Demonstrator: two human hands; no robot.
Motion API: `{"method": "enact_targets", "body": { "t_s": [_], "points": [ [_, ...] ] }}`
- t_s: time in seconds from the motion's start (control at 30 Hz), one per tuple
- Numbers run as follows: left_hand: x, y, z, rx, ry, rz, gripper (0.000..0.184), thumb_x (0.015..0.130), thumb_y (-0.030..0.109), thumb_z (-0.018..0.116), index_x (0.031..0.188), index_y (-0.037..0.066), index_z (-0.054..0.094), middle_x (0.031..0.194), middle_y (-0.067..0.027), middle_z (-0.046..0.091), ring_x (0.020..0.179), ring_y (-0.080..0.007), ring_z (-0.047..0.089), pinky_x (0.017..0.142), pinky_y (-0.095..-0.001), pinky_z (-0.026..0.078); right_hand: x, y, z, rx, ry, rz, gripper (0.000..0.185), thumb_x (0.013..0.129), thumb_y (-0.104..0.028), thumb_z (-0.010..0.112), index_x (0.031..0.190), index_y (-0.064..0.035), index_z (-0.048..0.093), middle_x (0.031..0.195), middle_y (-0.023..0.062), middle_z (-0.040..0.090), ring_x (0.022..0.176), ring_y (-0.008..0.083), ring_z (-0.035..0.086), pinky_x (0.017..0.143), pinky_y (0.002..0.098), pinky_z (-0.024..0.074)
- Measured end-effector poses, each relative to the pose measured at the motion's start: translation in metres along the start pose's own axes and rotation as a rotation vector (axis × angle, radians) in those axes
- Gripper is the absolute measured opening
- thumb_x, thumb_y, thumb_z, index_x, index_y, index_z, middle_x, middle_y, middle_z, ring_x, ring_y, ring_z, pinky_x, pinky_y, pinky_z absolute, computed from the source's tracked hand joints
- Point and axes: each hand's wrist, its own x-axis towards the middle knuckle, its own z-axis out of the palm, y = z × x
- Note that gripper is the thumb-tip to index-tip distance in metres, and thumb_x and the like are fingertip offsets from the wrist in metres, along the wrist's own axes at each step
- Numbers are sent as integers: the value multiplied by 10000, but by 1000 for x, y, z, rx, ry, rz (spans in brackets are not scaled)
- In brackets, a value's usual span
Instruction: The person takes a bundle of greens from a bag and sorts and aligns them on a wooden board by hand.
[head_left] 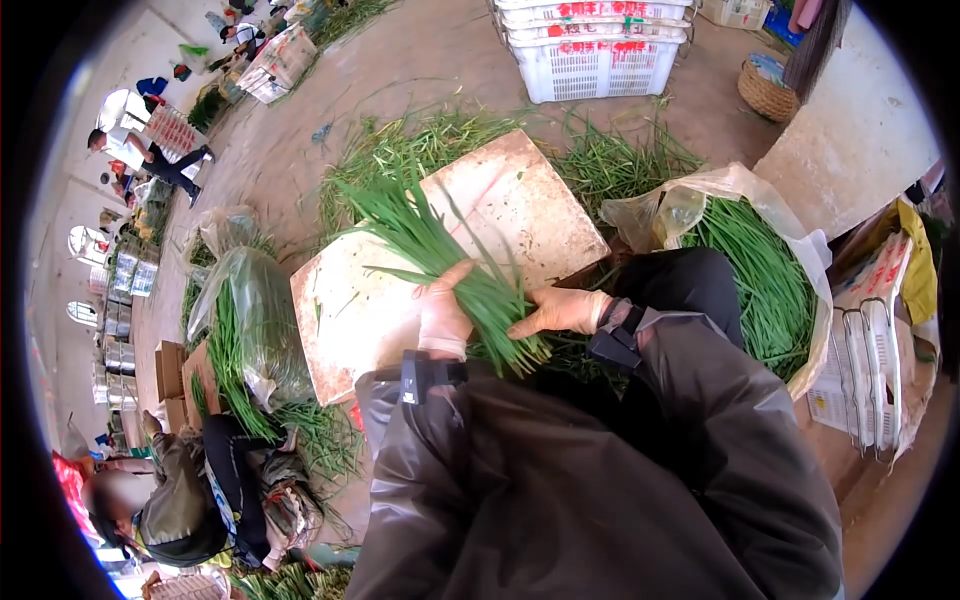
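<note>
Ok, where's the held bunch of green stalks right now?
In the head view, the bunch is near the centre, extending over the pale board, with the left hand gripping it and the right hand at its lower end.

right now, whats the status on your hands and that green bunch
Left hand and right hand on the chive-like bunch. Bunch slanted, partly over the pale board. Nothing visibly blocking.

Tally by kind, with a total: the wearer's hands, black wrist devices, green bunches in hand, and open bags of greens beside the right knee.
Hands (left hand, right hand): 2
Wrist devices: 2
Green bunch: 1
Open bag: 1
Total: 6
</note>
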Motion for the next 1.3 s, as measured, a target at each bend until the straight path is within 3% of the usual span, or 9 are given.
{"method": "enact_targets", "body": {
  "t_s": [0.3,0.4,0.6,0.73,0.77,0.87,1.03,1.17,1.3],
  "points": [
    [-15,-5,21,-103,-132,-178,312,997,238,667,1244,47,674,1128,-110,736,997,-312,706,919,-472,582,6,44,-7,131,-145,76,561,775,27,791,1314,27,634,1188,81,733,1041,183,686,928,340,549],
    [-15,-14,25,-86,-106,-138,380,1024,317,604,1287,48,658,1160,-116,728,1024,-312,699,925,-475,576,-4,32,-5,304,-243,209,541,825,-5,797,1338,-1,627,1210,79,728,1055,185,692,932,352,555],
    [-17,-19,38,-118,-47,-162,458,1037,376,556,1345,44,619,1276,-129,685,1140,-291,653,1004,-458,528,-1,38,21,651,-83,175,497,942,-138,790,1393,-43,605,1265,58,717,1160,211,663,1038,375,501],
    [-44,-11,71,39,206,-72,687,1027,469,535,1531,13,438,1525,-179,490,1361,-312,497,1137,-466,414,1,52,30,771,35,22,473,939,-125,768,1380,-40,621,1246,72,722,1109,227,687,998,395,534],
    [-46,-8,70,45,104,-76,835,1015,511,528,1616,-13,282,1627,-206,355,1465,-343,384,1190,-480,347,-4,47,31,817,54,39,462,947,-91,724,1392,-27,613,1248,90,721,1105,243,692,1002,404,538],
    [-32,-11,48,51,-70,-40,795,961,462,638,1573,42,352,1581,-202,388,1409,-346,412,1191,-537,316,-11,41,26,861,42,10,453,958,-85,687,1399,-17,607,1246,110,721,1102,257,697,1012,414,541],
    [-25,-27,14,318,75,159,737,976,445,635,1556,64,386,1620,-145,387,1486,-350,358,1166,-551,327,-13,53,11,906,36,26,400,958,-115,684,1346,-26,642,1187,105,745,1061,256,719,955,420,576],
    [-45,-44,6,299,247,89,811,968,480,655,1594,70,343,1658,-158,334,1498,-357,343,1144,-611,337,-11,67,-1,881,18,55,375,968,-141,684,1327,-34,657,1139,111,758,991,259,738,882,418,604],
    [-60,-57,-9,203,160,-170,891,982,570,619,1626,49,293,1679,-193,294,1511,-394,323,1150,-638,327,-15,64,-4,855,23,65,378,975,-151,685,1330,-26,652,1150,131,756,1001,281,740,881,453,611]
  ]
}}
